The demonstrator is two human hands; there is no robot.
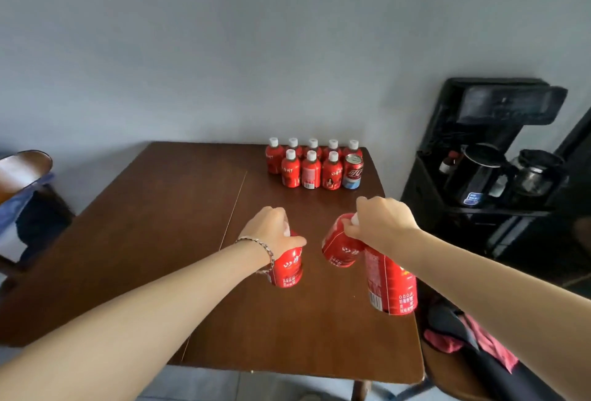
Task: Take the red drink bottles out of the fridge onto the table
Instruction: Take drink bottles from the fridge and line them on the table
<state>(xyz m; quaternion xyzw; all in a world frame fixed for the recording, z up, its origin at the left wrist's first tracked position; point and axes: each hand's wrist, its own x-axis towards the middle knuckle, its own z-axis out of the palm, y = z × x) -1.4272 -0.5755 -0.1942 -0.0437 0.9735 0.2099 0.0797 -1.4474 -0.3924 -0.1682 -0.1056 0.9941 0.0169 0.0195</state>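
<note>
Above the table (134, 240) the left hand (271, 231) clasps one red bottle (287, 269) by its neck; the right hand (380, 221) clasps two (343, 247); lower them level beside the standing group (311, 165); release only once they rest upright.

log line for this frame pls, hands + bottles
left hand: grips one red plastic drink bottle | right hand: grips two by caps | brown wooden table: eight bottles plus red can grouped at back
</note>
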